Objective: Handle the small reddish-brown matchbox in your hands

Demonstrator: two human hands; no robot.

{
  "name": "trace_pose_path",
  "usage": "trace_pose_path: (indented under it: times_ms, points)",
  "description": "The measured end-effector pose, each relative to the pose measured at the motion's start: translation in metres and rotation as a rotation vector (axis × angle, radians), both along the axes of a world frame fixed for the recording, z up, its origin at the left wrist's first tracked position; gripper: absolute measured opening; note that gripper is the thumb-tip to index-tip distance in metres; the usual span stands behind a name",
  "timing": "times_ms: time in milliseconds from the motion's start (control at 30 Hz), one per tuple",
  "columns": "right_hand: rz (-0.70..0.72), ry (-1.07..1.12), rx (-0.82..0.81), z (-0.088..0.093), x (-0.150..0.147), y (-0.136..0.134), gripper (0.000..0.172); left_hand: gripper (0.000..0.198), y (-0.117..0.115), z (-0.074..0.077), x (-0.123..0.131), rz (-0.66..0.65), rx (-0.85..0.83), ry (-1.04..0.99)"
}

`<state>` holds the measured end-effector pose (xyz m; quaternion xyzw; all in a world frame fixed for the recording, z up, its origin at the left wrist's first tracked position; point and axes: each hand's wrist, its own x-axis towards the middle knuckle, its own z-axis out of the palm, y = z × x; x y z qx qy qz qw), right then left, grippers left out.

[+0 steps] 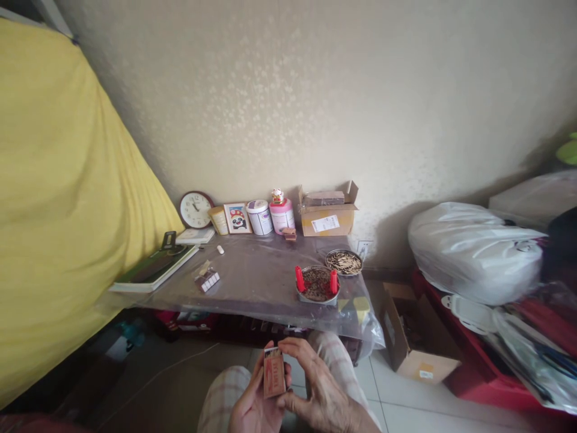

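A small reddish-brown matchbox (pixel 274 376) sits in my left hand (pixel 255 400), whose fingers wrap round its sides above my lap. Match ends show at the box's top end, where the tray is partly uncovered. My right hand (pixel 318 385) bends over the box from the right, its thumb at the lower corner and its fingertips by the top end. On the table, a round tin with red candle-like pieces (pixel 317 293) stands closest to my right hand. Behind that tin, a round dish (pixel 331 262) holds many loose matchsticks (pixel 345 263).
A plastic-covered table (pixel 252 270) stands ahead, with a wrapped pack of matchboxes (pixel 210 281) on it. Along the wall are a clock (pixel 196 209), a panda picture (pixel 238 219), canisters (pixel 260 218) and a cardboard box (pixel 329 224). Another carton (pixel 428 361) is on the floor, right.
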<state>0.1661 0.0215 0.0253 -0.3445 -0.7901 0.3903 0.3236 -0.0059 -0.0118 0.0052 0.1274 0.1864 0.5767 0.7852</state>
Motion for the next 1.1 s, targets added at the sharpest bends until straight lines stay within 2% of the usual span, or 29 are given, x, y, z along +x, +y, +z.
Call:
trace_pose_path:
  times_ms: [167, 400, 567, 667, 800, 967, 1100]
  points:
    - [-0.035, -0.016, -0.068, 0.004, 0.001, -0.004, 0.060, 0.026, 0.001, -0.005, -0.001, -0.026, -0.046, -0.030]
    - [-0.049, 0.009, -0.037, 0.014, 0.003, -0.009, 0.051, 0.023, 0.003, -0.014, -0.003, -0.077, -0.069, -0.045]
    - [-0.115, -0.009, -0.017, 0.026, 0.005, -0.016, 0.054, 0.020, 0.001, -0.005, 0.000, -0.101, -0.087, -0.032]
    - [-0.150, -0.012, 0.022, 0.026, 0.008, -0.017, 0.054, 0.018, 0.000, 0.001, 0.004, -0.082, -0.128, 0.022]
    - [-0.169, -0.041, 0.000, 0.022, 0.011, -0.013, 0.052, 0.015, 0.005, -0.004, 0.005, 0.023, -0.156, 0.167]
    - [-0.171, -0.095, -0.070, 0.022, 0.015, -0.010, 0.051, 0.030, 0.011, -0.019, -0.003, 0.245, -0.180, 0.398]
    - [-0.157, -0.038, -0.049, 0.036, 0.021, -0.018, 0.046, 0.038, 0.005, -0.011, 0.000, 0.340, -0.072, 0.580]
